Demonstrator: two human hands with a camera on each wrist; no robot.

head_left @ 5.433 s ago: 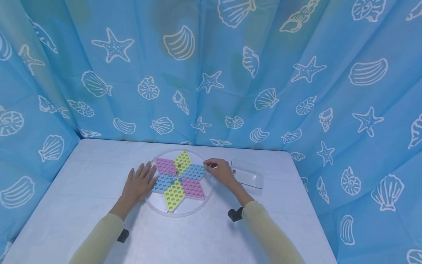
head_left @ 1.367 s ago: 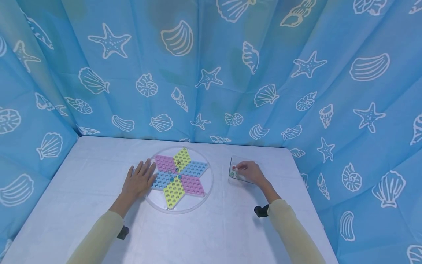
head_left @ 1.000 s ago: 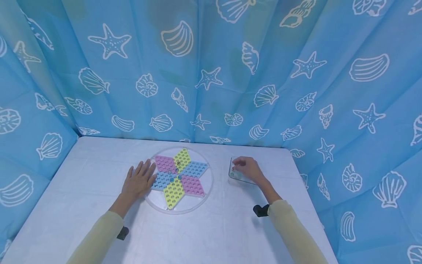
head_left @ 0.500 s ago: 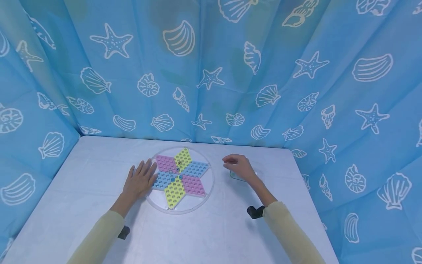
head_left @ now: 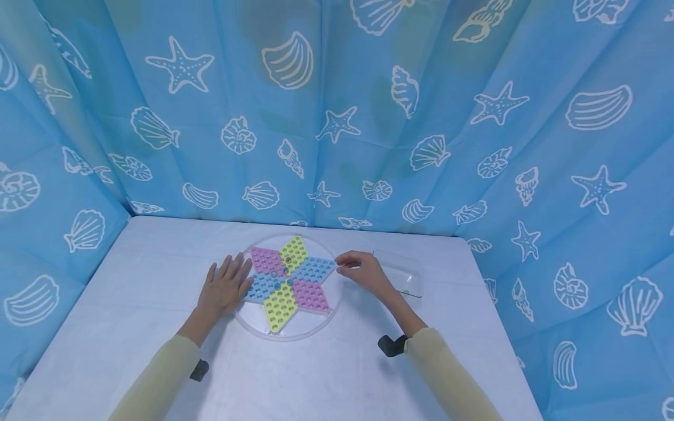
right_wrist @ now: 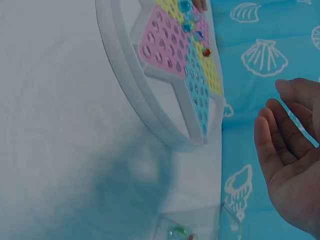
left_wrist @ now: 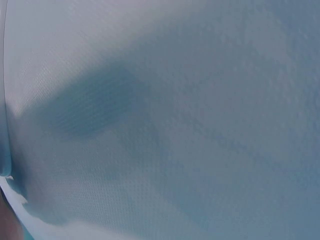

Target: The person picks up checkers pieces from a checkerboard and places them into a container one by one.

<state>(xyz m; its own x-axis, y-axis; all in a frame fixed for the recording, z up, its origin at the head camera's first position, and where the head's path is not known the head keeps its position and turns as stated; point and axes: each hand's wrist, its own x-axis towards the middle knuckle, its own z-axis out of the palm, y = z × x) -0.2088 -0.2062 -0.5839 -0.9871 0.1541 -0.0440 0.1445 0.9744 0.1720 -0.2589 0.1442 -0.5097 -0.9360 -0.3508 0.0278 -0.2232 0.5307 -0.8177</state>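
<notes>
Left hand: palm down, fingers straight and slightly spread, gripping nothing, resting at the left edge of the round white plastic marble board. Board sits flat on the white cloth-covered table, between the two hands; six-pointed star of holed sections in pink, yellow and light blue. Right hand: fingers bent, thumb and index close together, narrow gap, just beside the tip of the board's right-hand blue section; contact and whether a marble sits between the fingertips: can't tell. Amber glass marble sits in the far yellow section, several bluish glass marbles cluster round the board's middle. Clear rectangular plastic box is on the table, right of the board and apart from it, partly behind the right hand; green glass marble and a red one inside. Blue curtain with white shell and starfish prints stands behind. Left wrist view: mostly blurred pale cloth and shadow.
</notes>
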